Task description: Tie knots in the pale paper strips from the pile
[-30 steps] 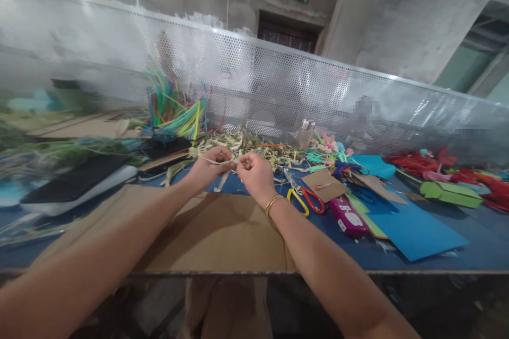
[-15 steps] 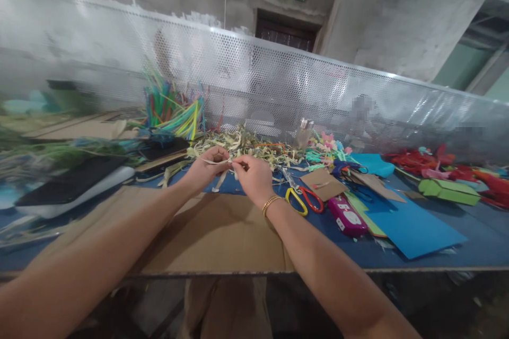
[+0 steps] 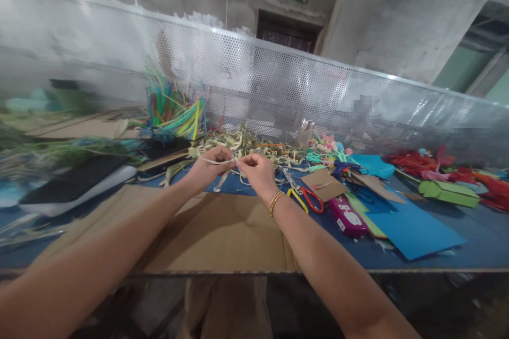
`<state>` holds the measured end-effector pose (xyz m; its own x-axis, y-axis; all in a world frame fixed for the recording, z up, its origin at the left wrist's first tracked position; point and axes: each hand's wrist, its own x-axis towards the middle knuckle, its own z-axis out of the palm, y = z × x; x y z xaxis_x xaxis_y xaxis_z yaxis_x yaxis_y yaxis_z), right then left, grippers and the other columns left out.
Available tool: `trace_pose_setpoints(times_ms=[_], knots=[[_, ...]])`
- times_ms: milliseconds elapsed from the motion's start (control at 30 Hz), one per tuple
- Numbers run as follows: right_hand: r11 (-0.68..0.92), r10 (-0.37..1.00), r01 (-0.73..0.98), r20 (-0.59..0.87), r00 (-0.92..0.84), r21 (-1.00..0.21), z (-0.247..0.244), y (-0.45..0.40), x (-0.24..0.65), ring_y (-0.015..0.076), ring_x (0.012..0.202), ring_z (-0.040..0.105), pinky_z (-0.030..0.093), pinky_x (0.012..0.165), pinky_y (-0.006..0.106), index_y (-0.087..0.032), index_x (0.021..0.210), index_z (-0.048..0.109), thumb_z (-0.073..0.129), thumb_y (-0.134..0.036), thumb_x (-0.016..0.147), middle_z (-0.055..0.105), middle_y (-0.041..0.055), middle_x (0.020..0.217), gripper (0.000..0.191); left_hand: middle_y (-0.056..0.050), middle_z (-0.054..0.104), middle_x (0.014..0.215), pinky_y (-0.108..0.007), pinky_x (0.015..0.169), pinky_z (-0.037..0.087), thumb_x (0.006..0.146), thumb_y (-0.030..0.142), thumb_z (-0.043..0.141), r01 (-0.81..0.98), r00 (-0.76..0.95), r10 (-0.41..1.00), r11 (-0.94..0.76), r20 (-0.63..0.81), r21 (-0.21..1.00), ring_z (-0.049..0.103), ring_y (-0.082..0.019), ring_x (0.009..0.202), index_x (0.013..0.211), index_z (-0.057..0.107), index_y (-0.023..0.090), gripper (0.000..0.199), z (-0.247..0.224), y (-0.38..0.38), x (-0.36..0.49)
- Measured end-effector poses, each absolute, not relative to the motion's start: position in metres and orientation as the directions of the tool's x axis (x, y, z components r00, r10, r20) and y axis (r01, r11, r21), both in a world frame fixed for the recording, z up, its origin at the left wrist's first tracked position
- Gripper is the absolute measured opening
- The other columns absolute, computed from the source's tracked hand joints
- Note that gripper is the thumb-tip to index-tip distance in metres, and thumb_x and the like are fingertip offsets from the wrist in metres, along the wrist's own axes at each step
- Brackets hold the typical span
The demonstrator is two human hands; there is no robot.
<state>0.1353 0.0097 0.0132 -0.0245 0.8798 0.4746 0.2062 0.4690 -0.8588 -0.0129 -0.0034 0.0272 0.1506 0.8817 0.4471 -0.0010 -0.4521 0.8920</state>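
Observation:
A thin pale strip (image 3: pixel 217 162), like dried husk or raffia, runs between my hands above the table. My left hand (image 3: pixel 210 165) pinches it, with one end sticking out to the left. My right hand (image 3: pixel 256 169) is closed with thumb and fingertips at the strip's right end, close to the left fingertips; a gold bracelet circles that wrist. Just behind both hands lies a tangled heap of similar pale strips (image 3: pixel 242 140). Below the forearms is a flat sheet of brown cardboard (image 3: pixel 222 238).
Right of my hands lie scissors (image 3: pixel 314 200) with red and yellow handles, a purple box (image 3: pixel 347 217) and blue card (image 3: pixel 417 228). Coloured pipe cleaners (image 3: pixel 175 111) stand at back left. A black-topped white object (image 3: pixel 75 183) lies left. A perforated metal screen (image 3: pixel 278 79) backs the table.
My right hand has shifted slightly right, its wrist covering more of the scissors' yellow handle. My left hand stays nearly in place with the strip.

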Motion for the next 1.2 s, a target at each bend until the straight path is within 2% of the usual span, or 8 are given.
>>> trace_pose_setpoints(times_ms=[167,400,633,867,967,1200], knots=[[0.469,0.876,0.289,0.48,-0.035,-0.834,0.015,0.009,0.138,0.0099,0.055,0.057,0.044,0.054,0.021,-0.019,0.068,0.067,0.065,-0.034,0.069,0.065,-0.0015,0.061,0.015,0.004,0.052,0.054,-0.021,0.044,0.026,0.06,0.024,0.076,0.017,0.121,0.879,-0.467,0.462,0.884,0.04,-0.009,0.045,0.072,0.059,0.019,0.022,0.028,-0.003,-0.013],[0.408,0.91,0.264,0.412,-0.045,-0.874,0.013,0.012,0.138,0.0092,0.049,0.053,0.039,0.047,0.02,-0.019,0.065,0.067,0.065,-0.038,0.066,0.063,-0.002,0.055,0.019,0.004,0.05,0.052,-0.021,0.044,0.026,0.06,0.023,0.076,0.081,0.152,0.864,-0.495,0.48,0.865,0.039,-0.009,0.046,0.072,0.06,0.019,0.021,0.028,-0.002,-0.015],[0.31,0.951,0.184,0.306,-0.049,-0.933,0.013,0.011,0.138,0.0069,0.041,0.044,0.033,0.042,0.02,-0.017,0.064,0.068,0.067,-0.038,0.061,0.056,-0.0036,0.049,0.021,0.002,0.055,0.057,-0.021,0.046,0.03,0.061,0.027,0.077,0.08,0.168,0.854,-0.51,0.493,0.856,0.044,-0.01,0.05,0.073,0.06,0.018,0.023,0.027,0.002,-0.017],[0.207,0.978,0.003,0.207,-0.037,-0.978,0.023,0.001,0.136,0.0043,0.04,0.038,0.033,0.043,0.019,-0.015,0.061,0.065,0.069,-0.028,0.058,0.05,-0.0063,0.045,0.014,0.002,0.057,0.062,-0.02,0.047,0.032,0.066,0.035,0.074,0.145,0.169,0.867,-0.493,0.47,0.858,0.046,-0.009,0.052,0.078,0.059,0.017,0.026,0.027,0.002,-0.018],[0.134,0.989,-0.072,0.138,-0.051,-0.988,0.025,0.0,0.136,0.0035,0.038,0.035,0.029,0.04,0.019,-0.015,0.062,0.064,0.07,-0.024,0.058,0.048,-0.0074,0.044,0.011,0.003,0.057,0.063,-0.02,0.047,0.033,0.068,0.037,0.073,0.167,0.178,0.862,-0.501,0.474,0.849,0.046,-0.009,0.053,0.08,0.058,0.017,0.028,0.026,0.003,-0.019],[0.104,0.992,-0.102,0.111,-0.059,-0.989,0.026,0.0,0.136,0.0031,0.034,0.031,0.024,0.038,0.019,-0.015,0.061,0.062,0.068,-0.019,0.06,0.043,-0.009,0.039,0.008,0.002,0.058,0.066,-0.02,0.051,0.037,0.067,0.041,0.074,0.183,0.214,0.852,-0.516,0.479,0.837,0.05,-0.01,0.058,0.08,0.058,0.017,0.032,0.023,0.007,-0.019]])
